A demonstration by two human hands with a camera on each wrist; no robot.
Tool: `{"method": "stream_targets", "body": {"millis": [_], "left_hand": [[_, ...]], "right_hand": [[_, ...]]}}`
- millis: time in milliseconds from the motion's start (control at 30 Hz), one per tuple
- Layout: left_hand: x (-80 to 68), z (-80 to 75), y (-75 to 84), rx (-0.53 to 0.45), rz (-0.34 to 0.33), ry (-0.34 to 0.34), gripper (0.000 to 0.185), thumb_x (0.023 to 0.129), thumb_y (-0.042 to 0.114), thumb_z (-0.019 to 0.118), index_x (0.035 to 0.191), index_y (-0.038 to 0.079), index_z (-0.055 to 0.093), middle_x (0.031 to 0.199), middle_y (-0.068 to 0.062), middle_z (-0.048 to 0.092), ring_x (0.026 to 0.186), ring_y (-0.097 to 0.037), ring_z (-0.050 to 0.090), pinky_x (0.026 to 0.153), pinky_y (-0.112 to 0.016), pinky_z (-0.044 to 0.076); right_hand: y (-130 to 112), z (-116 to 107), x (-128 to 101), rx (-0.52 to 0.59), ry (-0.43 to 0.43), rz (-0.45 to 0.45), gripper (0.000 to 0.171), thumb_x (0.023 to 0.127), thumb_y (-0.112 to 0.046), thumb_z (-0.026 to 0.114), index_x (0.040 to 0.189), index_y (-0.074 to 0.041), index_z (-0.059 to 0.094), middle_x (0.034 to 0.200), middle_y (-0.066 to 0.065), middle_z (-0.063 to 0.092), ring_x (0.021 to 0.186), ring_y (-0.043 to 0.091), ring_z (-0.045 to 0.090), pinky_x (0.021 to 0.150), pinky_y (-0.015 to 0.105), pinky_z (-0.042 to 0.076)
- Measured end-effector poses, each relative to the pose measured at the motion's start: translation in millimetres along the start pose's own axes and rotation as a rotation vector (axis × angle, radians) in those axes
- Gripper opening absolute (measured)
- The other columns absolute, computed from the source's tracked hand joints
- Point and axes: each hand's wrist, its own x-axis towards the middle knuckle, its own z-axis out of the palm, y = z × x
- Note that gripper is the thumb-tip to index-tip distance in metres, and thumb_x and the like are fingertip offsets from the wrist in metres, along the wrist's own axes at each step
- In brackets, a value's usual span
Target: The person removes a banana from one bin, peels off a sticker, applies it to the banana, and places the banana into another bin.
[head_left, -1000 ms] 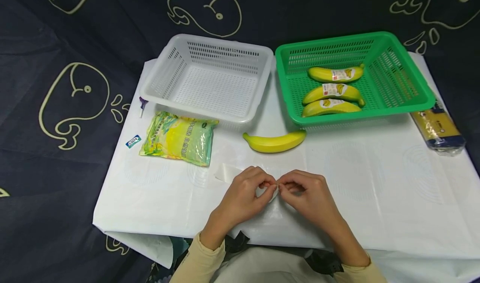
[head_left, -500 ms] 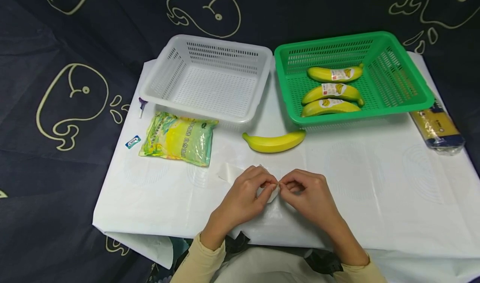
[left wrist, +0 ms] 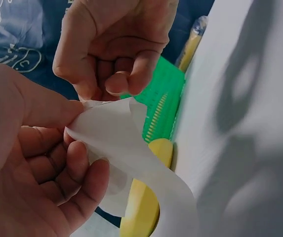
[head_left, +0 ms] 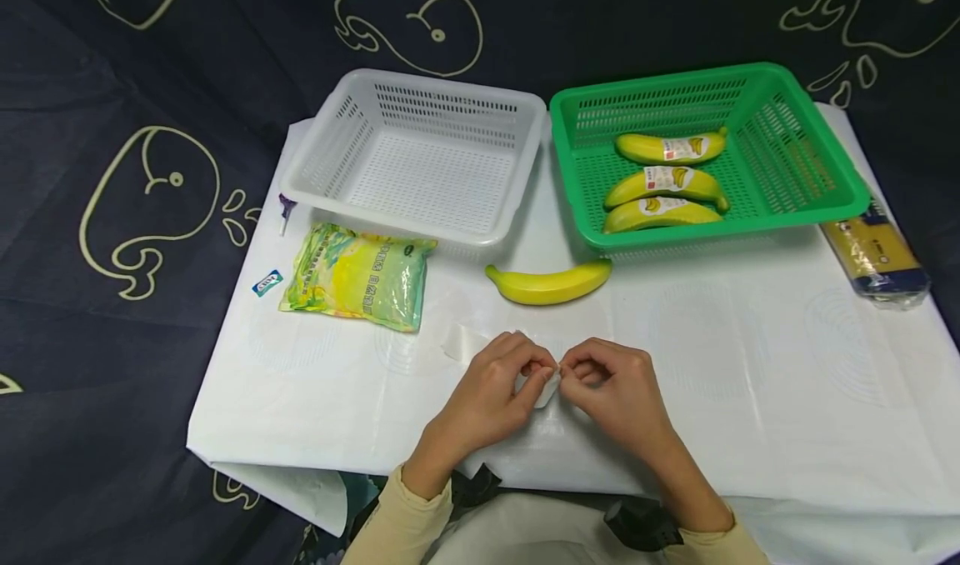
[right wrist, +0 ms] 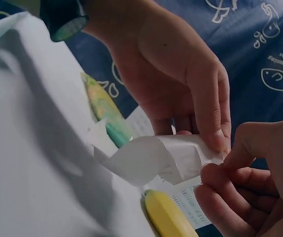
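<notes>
Both hands pinch one end of a thin translucent white paper strip [head_left: 480, 357] at the near-centre of the white-covered tabletop [head_left: 750, 382].

Left to right: small blue-and-white sachet [head_left: 266, 282] near the left edge; green-yellow printed plastic pouch [head_left: 357, 276] just in front of the white perforated plastic basket [head_left: 525, 132]. Left hand [head_left: 491, 390], fingers curled, grips the strip end between thumb and forefinger; strip trails left onto the tabletop. Right hand [head_left: 611, 390], fingers curled, pinches the same end, fingertips meeting the left's. Loose yellow banana [head_left: 549, 284] lies just beyond the hands. Green perforated plastic basket [head_left: 825, 148] holds three labelled bananas [head_left: 663, 180]. Yellow wrapped packet [head_left: 873, 258] at far right.
</notes>
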Motion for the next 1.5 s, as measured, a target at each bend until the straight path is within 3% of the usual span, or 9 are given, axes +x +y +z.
{"method": "stream_targets", "body": {"millis": [167,367,467,600,833,1033,1267,1367,1500], "left_hand": [[-0.2,-0.3,-0.2,-0.042,-0.022,0.003,0.006,0.093,0.011,0.062,0.091,0.014,0.066,0.087,0.01,0.057,0.08,-0.005,0.05,0.075,-0.015,0.041],[0.1,-1.9,-0.6,-0.05,-0.067,0.023,0.006,0.093,0.013,0.062,0.09,0.015,0.066,0.083,0.011,0.055,0.079,-0.005,0.049,0.071,-0.018,0.043],[0.1,-2.6,-1.1,-0.043,-0.08,0.029,0.006,0.093,0.013,0.062,0.09,0.015,0.067,0.082,0.011,0.055,0.079,-0.004,0.049,0.071,-0.017,0.042],[0.1,-3.2,-0.8,-0.032,-0.079,0.012,0.005,0.093,0.015,0.063,0.091,0.015,0.068,0.084,0.011,0.056,0.08,-0.004,0.049,0.072,-0.017,0.042],[0.1,-3.1,-1.4,0.021,-0.049,-0.018,0.004,0.091,0.013,0.064,0.091,0.015,0.067,0.084,0.011,0.056,0.081,-0.004,0.048,0.074,-0.016,0.041],[0.2,-2.4,-3.5,0.029,-0.01,-0.026,0.004,0.092,0.013,0.062,0.09,0.014,0.065,0.084,0.011,0.054,0.08,-0.005,0.048,0.074,-0.014,0.038],[-0.2,-5.7,-2.0,-0.044,-0.028,-0.091,0.006,0.097,0.016,0.057,0.092,0.014,0.06,0.085,0.01,0.051,0.085,-0.007,0.048,0.077,-0.02,0.041],[-0.2,-7.7,-2.4,-0.042,-0.012,-0.11,0.005,0.098,0.017,0.056,0.093,0.015,0.058,0.091,0.01,0.054,0.09,-0.008,0.05,0.081,-0.021,0.042],[0.9,-9.5,-3.1,-0.041,0.008,-0.106,0.006,0.098,0.018,0.056,0.094,0.014,0.057,0.102,0.008,0.057,0.101,-0.008,0.052,0.089,-0.022,0.042]], "right_hand": [[-2.1,-1.9,0.2,0.049,-0.04,0.091,0.024,0.074,0.013,0.069,0.078,-0.01,0.069,0.067,-0.006,0.063,0.054,0.01,0.06,0.049,0.022,0.049],[-3.0,-10.8,2.1,0.135,-0.184,0.174,0.019,0.086,0.007,0.062,0.091,-0.01,0.07,0.076,0.0,0.068,0.062,0.019,0.066,0.051,0.026,0.049],[-2.5,-12.1,3.1,0.155,-0.22,0.158,0.011,0.091,-0.005,0.065,0.094,-0.015,0.069,0.079,-0.002,0.07,0.064,0.02,0.067,0.053,0.026,0.05],[-0.6,-10.8,3.9,0.085,-0.203,0.08,0.007,0.087,-0.017,0.072,0.092,-0.021,0.069,0.08,-0.007,0.069,0.062,0.013,0.065,0.054,0.024,0.051],[2.1,-10.0,4.5,0.019,-0.175,0.031,0.007,0.087,-0.012,0.072,0.088,-0.019,0.071,0.077,-0.008,0.067,0.06,0.006,0.061,0.052,0.021,0.049],[5.2,-9.8,4.3,0.15,-0.215,0.092,0.008,0.088,-0.004,0.07,0.089,-0.012,0.069,0.072,0.001,0.067,0.056,0.02,0.061,0.049,0.024,0.048],[6.0,-9.5,3.2,0.377,-0.29,0.165,0.007,0.092,0.0,0.062,0.092,-0.005,0.067,0.071,0.006,0.065,0.058,0.031,0.061,0.052,0.034,0.051],[8.1,-7.4,2.1,0.419,-0.307,0.173,0.007,0.094,-0.003,0.061,0.092,-0.007,0.066,0.074,0.01,0.064,0.061,0.038,0.061,0.054,0.038,0.052],[6.4,-4.8,0.7,0.419,-0.291,0.172,0.007,0.094,-0.004,0.06,0.09,-0.009,0.065,0.075,0.016,0.062,0.061,0.037,0.061,0.055,0.04,0.053]]}}
